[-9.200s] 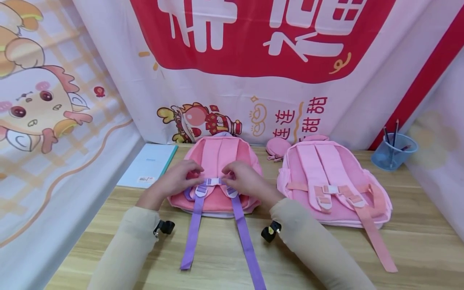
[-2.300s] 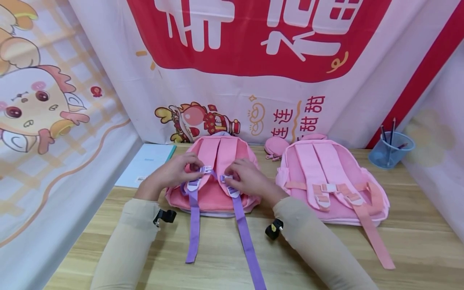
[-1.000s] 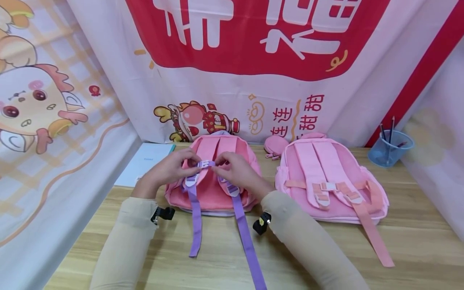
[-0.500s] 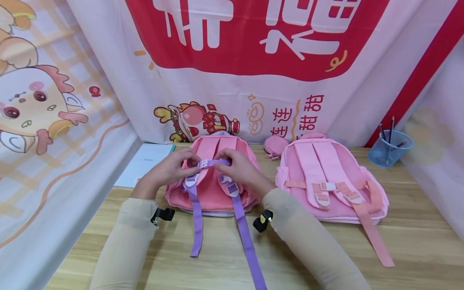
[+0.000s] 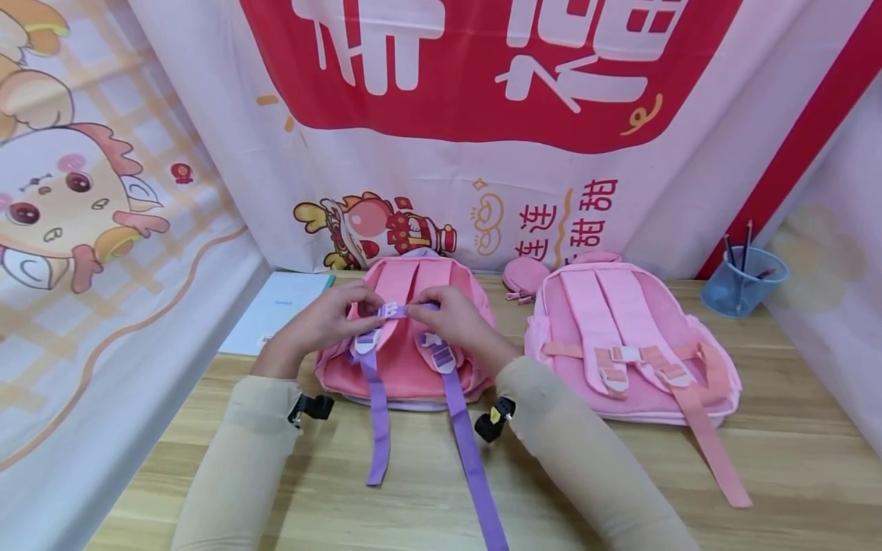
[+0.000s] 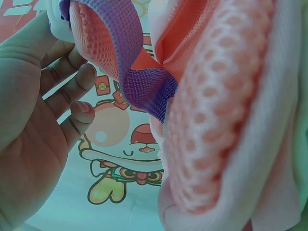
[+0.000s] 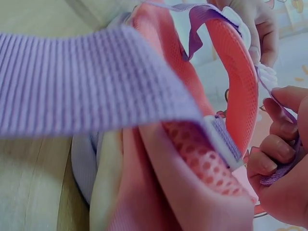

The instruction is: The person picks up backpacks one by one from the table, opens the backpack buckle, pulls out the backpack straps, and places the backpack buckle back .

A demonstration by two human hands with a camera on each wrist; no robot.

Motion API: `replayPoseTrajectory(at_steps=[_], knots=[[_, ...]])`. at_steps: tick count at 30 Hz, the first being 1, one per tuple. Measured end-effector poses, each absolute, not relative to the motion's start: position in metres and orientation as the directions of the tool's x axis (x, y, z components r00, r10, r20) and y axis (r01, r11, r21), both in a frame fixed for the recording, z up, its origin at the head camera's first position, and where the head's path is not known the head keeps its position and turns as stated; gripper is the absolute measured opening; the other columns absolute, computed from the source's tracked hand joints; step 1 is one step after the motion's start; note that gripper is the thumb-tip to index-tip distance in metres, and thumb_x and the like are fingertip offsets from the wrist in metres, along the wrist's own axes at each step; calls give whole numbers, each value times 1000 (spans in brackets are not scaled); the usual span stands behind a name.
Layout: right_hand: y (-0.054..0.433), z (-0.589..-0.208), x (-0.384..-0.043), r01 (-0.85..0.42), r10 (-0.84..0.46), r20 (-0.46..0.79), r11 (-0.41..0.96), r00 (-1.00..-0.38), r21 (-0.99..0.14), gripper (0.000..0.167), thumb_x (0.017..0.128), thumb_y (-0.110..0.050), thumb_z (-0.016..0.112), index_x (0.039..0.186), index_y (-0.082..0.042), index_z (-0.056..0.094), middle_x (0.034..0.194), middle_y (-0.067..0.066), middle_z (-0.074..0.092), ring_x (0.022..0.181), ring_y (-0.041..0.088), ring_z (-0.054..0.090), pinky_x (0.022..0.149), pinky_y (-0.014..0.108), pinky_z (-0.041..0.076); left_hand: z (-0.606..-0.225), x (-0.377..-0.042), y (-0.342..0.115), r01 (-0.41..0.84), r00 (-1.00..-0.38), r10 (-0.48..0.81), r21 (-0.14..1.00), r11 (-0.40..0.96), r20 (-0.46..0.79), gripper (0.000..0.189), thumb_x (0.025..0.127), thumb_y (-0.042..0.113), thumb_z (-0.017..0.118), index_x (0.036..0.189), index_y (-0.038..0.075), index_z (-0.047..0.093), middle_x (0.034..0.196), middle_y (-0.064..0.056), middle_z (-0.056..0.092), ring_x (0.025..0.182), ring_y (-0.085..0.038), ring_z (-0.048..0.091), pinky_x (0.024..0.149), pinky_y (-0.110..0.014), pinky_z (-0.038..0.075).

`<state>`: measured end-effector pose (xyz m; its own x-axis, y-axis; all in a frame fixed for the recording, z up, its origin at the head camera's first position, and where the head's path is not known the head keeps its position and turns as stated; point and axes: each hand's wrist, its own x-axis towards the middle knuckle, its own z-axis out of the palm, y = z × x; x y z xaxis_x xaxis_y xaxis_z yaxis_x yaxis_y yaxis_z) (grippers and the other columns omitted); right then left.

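Purple webbing (image 5: 402, 311) is pinched in the right hand (image 5: 451, 315); beside it the left hand (image 5: 332, 317) pinches a white buckle (image 5: 390, 309). Both hands work over a pink backpack (image 5: 406, 367) resting on the wooden table (image 5: 420, 474), two purple tails (image 5: 465, 444) trailing personward. Rightward: a round pouch (image 5: 525, 275), a second backpack (image 5: 623, 306), a pencil cup (image 5: 732, 297). Leftward: a pale-blue notebook (image 5: 272, 310).

The buckle that spanned the middle of the backpack (image 5: 413, 380) has come apart. You now pinch its white pronged half (image 5: 390, 310) in your left hand (image 5: 329, 315), closer to the backpack's top. Your right hand (image 5: 456, 320) has left the other half (image 5: 432, 340) and grips purple webbing (image 7: 291, 115) over the backpack's upper middle. The left purple tail (image 5: 379, 428) has swung towards the backpack's midline.
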<state>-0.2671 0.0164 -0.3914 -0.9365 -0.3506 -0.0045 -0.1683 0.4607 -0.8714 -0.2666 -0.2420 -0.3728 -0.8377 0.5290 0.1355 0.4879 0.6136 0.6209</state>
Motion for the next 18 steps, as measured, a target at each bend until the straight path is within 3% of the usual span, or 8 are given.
replayPoseTrajectory(at_steps=[6, 12, 15, 18], knots=[[12, -392, -269, -133, -354, -39, 451, -934, -883, 22, 104, -35, 74, 111, -16, 81, 105, 1, 75, 92, 18, 64, 77, 29, 53, -374, -266, -242, 494, -835, 528, 634, 595, 154, 19, 99, 14, 80, 118, 11, 77, 113, -7, 71, 102, -23, 62, 92, -42, 55], [10, -392, -270, -42, -320, -102, 413, -942, -910, 25, 105, -34, 73, 117, -15, 82, 117, 4, 76, 98, 18, 64, 81, 28, 52, -374, -267, -241, 485, -842, 517, 638, 599, 154, 19, 99, 15, 80, 118, 12, 77, 108, -5, 70, 99, -22, 61, 88, -40, 55], [8, -391, -269, 4, -315, -135, 382, -940, -924, 28, 105, -36, 72, 121, -16, 82, 117, 11, 75, 92, 18, 63, 77, 29, 51, -374, -267, -241, 483, -844, 515, 636, 602, 154, 19, 100, 15, 80, 119, 13, 77, 110, -5, 71, 101, -22, 61, 90, -40, 55], [6, -391, -269, 35, -316, -158, 362, -936, -932, 29, 104, -38, 73, 123, -17, 81, 106, 17, 72, 80, 18, 61, 71, 28, 49, -373, -267, -241, 480, -846, 510, 634, 607, 152, 20, 100, 15, 79, 119, 13, 76, 111, -5, 70, 102, -22, 61, 91, -40, 55]])
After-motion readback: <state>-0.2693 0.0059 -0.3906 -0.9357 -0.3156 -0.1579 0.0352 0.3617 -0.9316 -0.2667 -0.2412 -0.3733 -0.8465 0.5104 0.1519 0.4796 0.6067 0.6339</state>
